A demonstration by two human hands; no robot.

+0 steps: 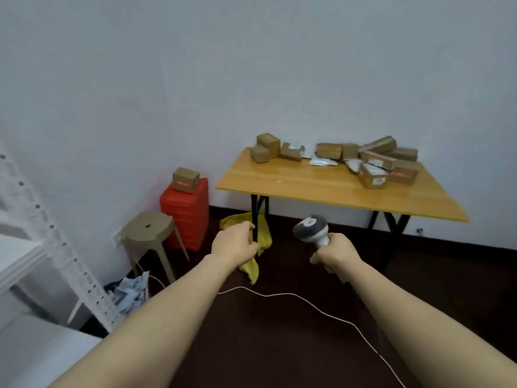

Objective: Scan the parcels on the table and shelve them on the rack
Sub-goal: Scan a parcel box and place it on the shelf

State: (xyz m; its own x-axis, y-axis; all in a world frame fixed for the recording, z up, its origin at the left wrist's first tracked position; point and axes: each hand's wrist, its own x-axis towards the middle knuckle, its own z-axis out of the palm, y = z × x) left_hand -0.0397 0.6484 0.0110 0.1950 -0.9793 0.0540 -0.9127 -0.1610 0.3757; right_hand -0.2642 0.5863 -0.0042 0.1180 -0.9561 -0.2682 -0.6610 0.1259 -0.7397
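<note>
rack (42, 239) blurred, cut off at left

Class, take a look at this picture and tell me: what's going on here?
A person faces a wooden table with a heap of cardboard parcels along its far side. The right hand grips a handheld scanner; the left hand is loosely curled and holds nothing. No parcel is in hand yet. One more box sits on a red container beside the table, and part of a white rack shows at the left.
</note>
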